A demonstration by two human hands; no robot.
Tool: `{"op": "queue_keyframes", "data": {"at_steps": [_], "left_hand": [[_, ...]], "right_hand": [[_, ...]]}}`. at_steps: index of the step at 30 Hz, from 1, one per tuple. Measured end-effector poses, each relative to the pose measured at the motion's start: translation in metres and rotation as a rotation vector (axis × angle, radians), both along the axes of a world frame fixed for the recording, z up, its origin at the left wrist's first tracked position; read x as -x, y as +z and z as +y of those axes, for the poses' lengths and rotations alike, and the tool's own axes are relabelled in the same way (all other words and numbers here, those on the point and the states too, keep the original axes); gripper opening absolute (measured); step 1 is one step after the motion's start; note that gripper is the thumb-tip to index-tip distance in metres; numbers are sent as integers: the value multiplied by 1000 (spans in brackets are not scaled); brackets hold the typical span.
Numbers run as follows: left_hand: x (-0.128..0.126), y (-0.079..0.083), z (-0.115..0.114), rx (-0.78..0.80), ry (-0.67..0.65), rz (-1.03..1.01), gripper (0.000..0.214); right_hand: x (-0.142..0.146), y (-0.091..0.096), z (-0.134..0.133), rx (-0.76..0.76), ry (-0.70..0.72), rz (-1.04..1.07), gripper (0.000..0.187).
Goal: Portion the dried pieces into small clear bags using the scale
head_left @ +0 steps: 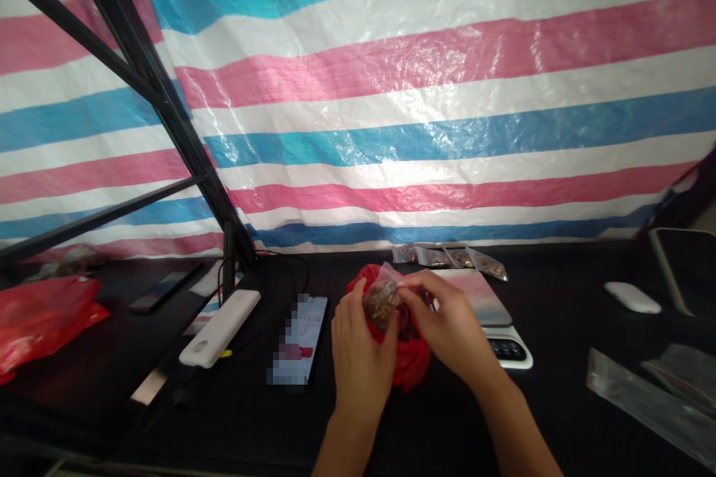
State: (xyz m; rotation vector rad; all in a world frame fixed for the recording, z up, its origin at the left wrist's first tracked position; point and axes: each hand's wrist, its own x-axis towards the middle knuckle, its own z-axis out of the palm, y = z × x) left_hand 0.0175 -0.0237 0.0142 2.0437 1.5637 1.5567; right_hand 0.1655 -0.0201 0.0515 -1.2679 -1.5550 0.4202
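L hand point(363, 350) has a baggie point(383, 298) of brownish bits btwn thumb & fingers; R hand point(450, 317) pinches its edge w/ thumb & fingertips. Baggie's over the mouth of a red bag point(411, 367) on the blk table point(436, 432). Phone point(314, 328) nearby reads approx. 13:22 from here, rest blurred. Round logo on white bar point(224, 324) illegible. 4 filled pkts point(488, 264) lie behind.

Bare left hand point(362, 350) here, slim fingers point(344, 317), narrow wrist, and there's the right hand point(450, 320), bare too, just as slender! Both forearms point(517, 417) uncovered as far as the view goes, smooth in outline.
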Motion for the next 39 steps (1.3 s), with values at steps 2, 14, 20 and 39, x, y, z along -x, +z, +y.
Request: {"op": "queue_keyframes", "data": {"at_steps": [2,14,20,39], "left_hand": [[-1,2,-2,13,-31,63,54],[15,-13,4,111,26,154,32],[8,-3,-1,-81,107,125,23],[-19,13,-21,-373,-62,76,23]], "right_hand": [[-23,-4,2,19,-152,42,22],[-96,-42,1,160,-592,-338,34],[-110,-46,-2,102,-700,-312,42],[-123,-56,-5,89,-708,-370,37]]}}
